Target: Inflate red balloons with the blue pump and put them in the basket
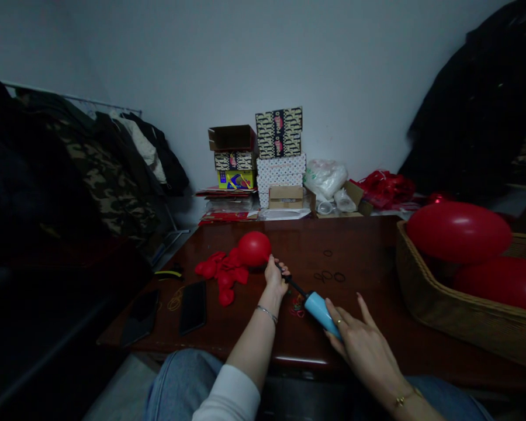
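Observation:
A small, partly inflated red balloon [254,248] sits at the tip of a hand pump [319,311] with a light blue barrel and black shaft. My left hand [275,275] is closed around the balloon's neck and the pump's black front end. At the other end, my right hand [359,339] grips the blue barrel, thumb and fingers on its sides, with one finger raised. Left of the inflated balloon lies a pile of flat red balloons [222,273]. Small coloured rubber bands [297,305] lie under the pump, partly hidden by it.
On the right stands a wicker basket [464,310] holding large red balloons [460,231]. Dark rings [328,275] lie mid-table. A phone [193,307], yellow bands [175,299] and another dark flat object [140,317] are at left. Stacked boxes [280,172] stand at the back wall.

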The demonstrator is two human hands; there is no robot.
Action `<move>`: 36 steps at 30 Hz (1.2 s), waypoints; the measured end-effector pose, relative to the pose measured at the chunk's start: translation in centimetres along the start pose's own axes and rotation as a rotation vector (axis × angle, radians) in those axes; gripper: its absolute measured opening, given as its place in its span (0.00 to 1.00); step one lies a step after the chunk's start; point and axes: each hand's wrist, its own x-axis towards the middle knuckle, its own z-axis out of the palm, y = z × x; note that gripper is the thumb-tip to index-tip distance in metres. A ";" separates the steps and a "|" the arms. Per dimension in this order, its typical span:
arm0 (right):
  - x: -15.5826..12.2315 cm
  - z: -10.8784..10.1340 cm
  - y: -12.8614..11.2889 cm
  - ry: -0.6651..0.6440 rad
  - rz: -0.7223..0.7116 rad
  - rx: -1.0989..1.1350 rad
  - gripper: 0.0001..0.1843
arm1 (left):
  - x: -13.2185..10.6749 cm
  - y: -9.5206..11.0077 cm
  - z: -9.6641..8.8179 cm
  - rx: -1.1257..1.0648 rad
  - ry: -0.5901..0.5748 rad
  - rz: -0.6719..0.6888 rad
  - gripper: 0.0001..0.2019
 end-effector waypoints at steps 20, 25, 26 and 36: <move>-1.1 1.0 -0.1 0.036 -0.031 0.040 0.27 | 1.3 1.3 -0.7 0.033 0.007 0.047 0.13; -2.8 0.0 0.7 0.070 -0.060 0.038 0.27 | 1.1 1.6 -0.3 0.004 -0.017 0.034 0.19; -2.9 -0.2 0.8 0.070 -0.056 0.035 0.27 | 1.1 1.5 -0.3 -0.011 -0.022 0.030 0.19; 0.6 0.8 -0.4 -0.006 -0.007 0.019 0.25 | 0.4 1.0 -0.6 -0.024 -0.042 0.040 0.19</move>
